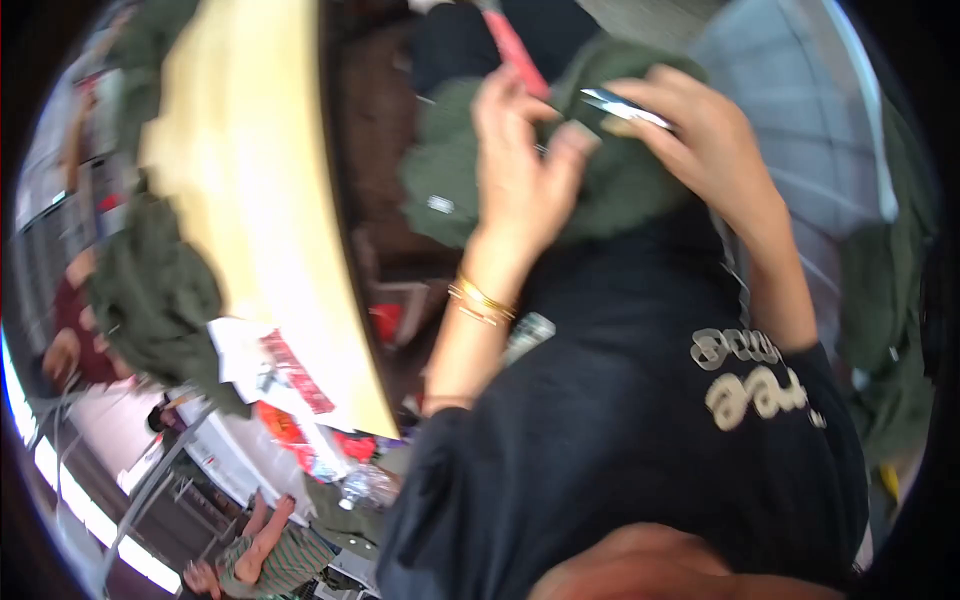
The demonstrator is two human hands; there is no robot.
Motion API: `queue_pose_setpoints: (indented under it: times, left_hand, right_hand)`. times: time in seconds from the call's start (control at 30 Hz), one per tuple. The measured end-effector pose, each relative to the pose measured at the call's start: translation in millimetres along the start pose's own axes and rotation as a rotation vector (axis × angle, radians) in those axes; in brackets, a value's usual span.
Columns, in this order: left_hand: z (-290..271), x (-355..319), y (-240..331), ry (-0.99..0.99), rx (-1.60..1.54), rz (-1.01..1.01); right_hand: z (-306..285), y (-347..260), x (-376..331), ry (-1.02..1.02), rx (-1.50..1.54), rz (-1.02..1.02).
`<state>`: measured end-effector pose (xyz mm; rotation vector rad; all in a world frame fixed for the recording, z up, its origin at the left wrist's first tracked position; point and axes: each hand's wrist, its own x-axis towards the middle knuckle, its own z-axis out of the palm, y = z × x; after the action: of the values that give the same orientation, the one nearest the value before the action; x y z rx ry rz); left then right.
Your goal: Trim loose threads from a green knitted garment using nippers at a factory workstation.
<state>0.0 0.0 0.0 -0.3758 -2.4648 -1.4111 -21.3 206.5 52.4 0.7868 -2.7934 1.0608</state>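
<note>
Clasping a shiny metal tool (628, 108), the person's right hand (708, 138) is near the left hand (525, 165), which touches a green garment (625, 190) in the lap, grip unclear; green cloth (155, 285) lies at the left edge of the table (265, 190)

Garment (635, 185): dark green | tag (441, 205): white | tool (628, 107): silver | strip (515, 55): coral red | bangles (487, 301): gold | shirt (600, 400): black, cream lettering | tabletop (265, 150): pale yellow | heaped cloth (160, 295): dark green | tub (800, 120): pale grey-blue | packet (297, 370): red, white | wrapper (281, 425): orange | co-worker's top (285, 556): grey-green, striped | other worker's top (85, 325): maroon
</note>
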Motion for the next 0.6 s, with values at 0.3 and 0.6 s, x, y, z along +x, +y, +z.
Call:
queue_pose_setpoints:
  times: [0.3,0.6]
  left_hand:
    - [-14,-22,-13,-0.517,0.693,-0.122]
    - [-51,36,62,-0.527,-0.24,-0.078]
  right_hand:
    - [-2,25,-18,0.18,0.614,0.325]
    - [-20,71,-38,0.603,0.915,0.546]
